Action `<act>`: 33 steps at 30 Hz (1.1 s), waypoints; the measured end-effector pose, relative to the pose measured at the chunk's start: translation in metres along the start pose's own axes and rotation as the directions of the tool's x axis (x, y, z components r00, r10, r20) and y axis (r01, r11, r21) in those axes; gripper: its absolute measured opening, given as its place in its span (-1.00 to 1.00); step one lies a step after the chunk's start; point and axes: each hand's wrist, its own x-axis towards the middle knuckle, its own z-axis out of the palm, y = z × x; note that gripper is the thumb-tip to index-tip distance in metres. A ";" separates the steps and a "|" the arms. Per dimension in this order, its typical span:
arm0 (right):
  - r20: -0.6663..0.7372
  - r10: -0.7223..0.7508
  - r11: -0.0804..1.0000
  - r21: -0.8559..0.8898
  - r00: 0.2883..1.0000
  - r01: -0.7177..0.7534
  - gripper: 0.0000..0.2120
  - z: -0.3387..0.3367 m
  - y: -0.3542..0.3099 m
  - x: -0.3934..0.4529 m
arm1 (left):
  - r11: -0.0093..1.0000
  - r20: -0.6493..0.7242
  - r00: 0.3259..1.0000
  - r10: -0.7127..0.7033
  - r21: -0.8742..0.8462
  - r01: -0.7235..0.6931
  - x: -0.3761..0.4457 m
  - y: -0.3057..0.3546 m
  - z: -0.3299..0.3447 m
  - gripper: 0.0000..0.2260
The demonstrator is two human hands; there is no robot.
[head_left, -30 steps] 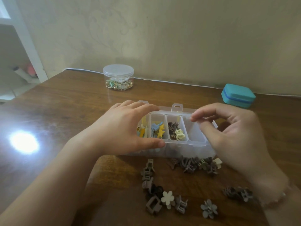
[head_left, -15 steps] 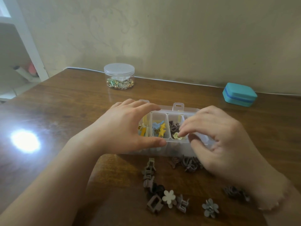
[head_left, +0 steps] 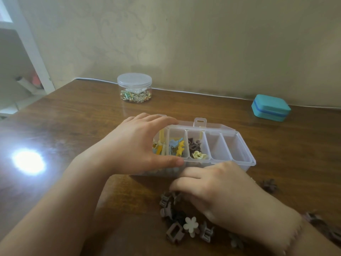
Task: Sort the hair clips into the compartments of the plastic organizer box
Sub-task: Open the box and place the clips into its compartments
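Note:
The clear plastic organizer box (head_left: 247, 154) stands on the wooden table with its lid open. My left hand (head_left: 140, 145) grips its left end, thumb on the front wall and fingers over the back rim. Yellow and blue clips (head_left: 178, 146) fill the left compartments. Brown clips and a pale yellow clip (head_left: 199, 155) lie in the middle one. The two right compartments hold nothing. My right hand (head_left: 221, 193) is lowered over the loose brown clips (head_left: 171, 206) in front of the box, fingers curled down; whether it holds one is hidden. A cream flower clip (head_left: 191, 226) lies nearby.
A lidded clear jar (head_left: 134, 87) of small trinkets stands at the back of the table. A teal case (head_left: 270, 108) sits at the back right. More brown clips (head_left: 269, 185) lie right of my right hand. A bright light glare (head_left: 28, 161) marks the table's left.
My right hand left the middle compartment, where the pale yellow clip now lies, and came down onto the loose clips in front of the box. My left hand stayed on the box.

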 end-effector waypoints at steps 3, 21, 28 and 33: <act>-0.056 0.052 0.989 0.138 0.997 -0.044 -0.78 -0.008 0.002 -0.005 | 0.997 -0.001 1.000 -0.029 -0.074 0.029 -0.002 -0.009 -0.004 -0.14; -0.154 0.249 0.953 0.215 0.956 -0.214 -0.83 -0.035 0.014 -0.018 | 0.983 -0.033 0.999 -0.022 0.181 0.028 -0.004 0.002 0.000 -0.09; 0.045 0.142 0.989 -0.038 0.989 -0.141 -0.76 -0.015 0.007 -0.011 | 0.986 -0.033 0.997 -0.068 0.149 0.072 -0.005 -0.006 -0.006 -0.06; -0.090 0.206 0.943 0.285 0.974 -0.173 -0.90 -0.029 0.011 -0.014 | 0.990 -0.013 0.999 -0.051 0.131 0.053 -0.005 -0.005 -0.007 -0.08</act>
